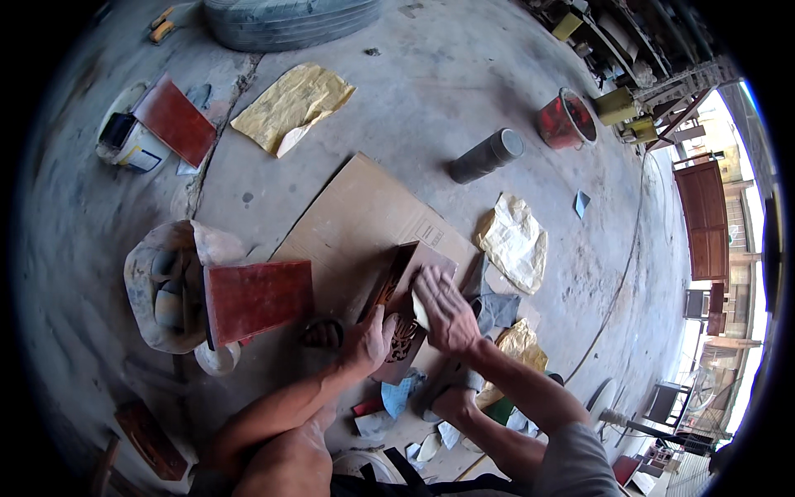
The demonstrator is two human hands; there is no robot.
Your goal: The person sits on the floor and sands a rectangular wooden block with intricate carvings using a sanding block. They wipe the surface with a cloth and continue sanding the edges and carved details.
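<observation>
Mottled concrete floor point(592, 257), carved wood point(404, 338)

A workshop is indicated. A stained concrete floor point(580, 273) is observed, strewn with crumpled yellowish paper point(294, 103). A red-stained bucket point(556, 124) is noted at far right, a tyre point(290, 25) at far left; reddish-brown panels point(261, 302) are seen beside containers point(118, 151) at left.

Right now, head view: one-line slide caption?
Left hand holds a brown carved wooden piece while right hand presses a pale thin sheet against it, over flat brown cardboard.
</observation>
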